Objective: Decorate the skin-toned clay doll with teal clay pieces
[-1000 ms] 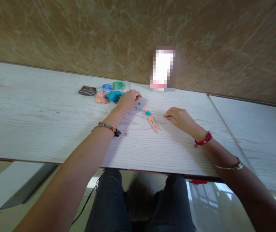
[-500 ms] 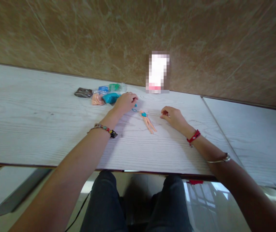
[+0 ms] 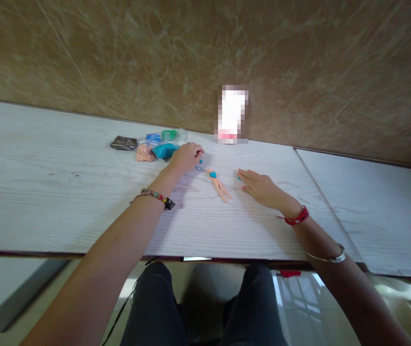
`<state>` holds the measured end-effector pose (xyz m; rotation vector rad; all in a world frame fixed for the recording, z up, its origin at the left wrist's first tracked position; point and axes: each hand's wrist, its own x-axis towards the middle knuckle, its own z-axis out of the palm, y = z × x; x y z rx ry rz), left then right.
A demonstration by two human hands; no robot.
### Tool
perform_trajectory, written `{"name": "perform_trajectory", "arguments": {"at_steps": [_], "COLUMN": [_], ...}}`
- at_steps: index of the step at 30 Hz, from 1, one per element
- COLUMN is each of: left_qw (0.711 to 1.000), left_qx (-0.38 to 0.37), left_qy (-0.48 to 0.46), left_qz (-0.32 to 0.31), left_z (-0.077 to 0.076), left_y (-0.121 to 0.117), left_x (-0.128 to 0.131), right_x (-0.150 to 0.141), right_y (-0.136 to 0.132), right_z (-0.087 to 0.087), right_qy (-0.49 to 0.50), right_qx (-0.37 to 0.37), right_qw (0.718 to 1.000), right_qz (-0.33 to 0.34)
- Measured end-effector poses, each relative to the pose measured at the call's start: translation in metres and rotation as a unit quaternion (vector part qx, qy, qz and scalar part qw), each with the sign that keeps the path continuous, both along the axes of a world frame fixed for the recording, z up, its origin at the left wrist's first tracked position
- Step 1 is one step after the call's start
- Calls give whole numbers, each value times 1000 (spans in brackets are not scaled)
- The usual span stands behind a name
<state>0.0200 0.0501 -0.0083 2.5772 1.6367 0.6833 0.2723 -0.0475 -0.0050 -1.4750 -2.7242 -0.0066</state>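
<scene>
A small clay figure (image 3: 219, 186) with a blue top and skin-coloured legs lies on the white wood-grain table (image 3: 187, 226). My left hand (image 3: 190, 156) is closed, fingers curled together, just up and left of the figure; what they hold, if anything, is hidden. Below its fingertips are a small blue clay bit (image 3: 200, 162) and a thin blue loop (image 3: 199, 168). To the figure's right, my right hand (image 3: 261, 186) lies flat and open, fingers stretched out. A small blue clay piece (image 3: 239, 178) shows at its fingertips, against the table.
Behind my left hand sit bagged clay packs: teal (image 3: 164, 151), peach (image 3: 145, 153), blue (image 3: 152, 138), green (image 3: 169, 135) and a dark one (image 3: 124, 142). A bright, blurred-out upright object (image 3: 232, 113) leans at the brown marbled wall (image 3: 137, 62). A table seam (image 3: 322, 206) runs at right.
My right hand has gone from a pinch to lying flat on the table, with a blue clay piece now showing at its fingertips. My left hand stays nearly where it was.
</scene>
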Motion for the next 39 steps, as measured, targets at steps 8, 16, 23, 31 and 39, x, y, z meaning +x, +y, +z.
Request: {"name": "perform_trajectory", "arguments": {"at_steps": [8, 16, 23, 31, 39], "left_qw": [1000, 1000, 1000, 1000, 1000], "left_qx": [-6, -11, -14, -3, -16], "left_qy": [13, 11, -2, -5, 5], "left_qz": [-7, -7, 2, 3, 3], "left_z": [-1, -1, 1, 1, 0], "left_y": [1, 0, -2, 0, 1], "left_x": [0, 1, 1, 1, 1], "right_x": [-2, 0, 19, 5, -5], "right_y": [-1, -15, -6, 12, 25], "right_z": [5, 9, 13, 6, 1], "right_qy": [-29, -54, -13, 142, 182], "right_qx": [-21, -34, -117, -5, 40], "right_qw": [999, 998, 990, 989, 982], "right_qz": [-2, 17, 75, 30, -33]}}
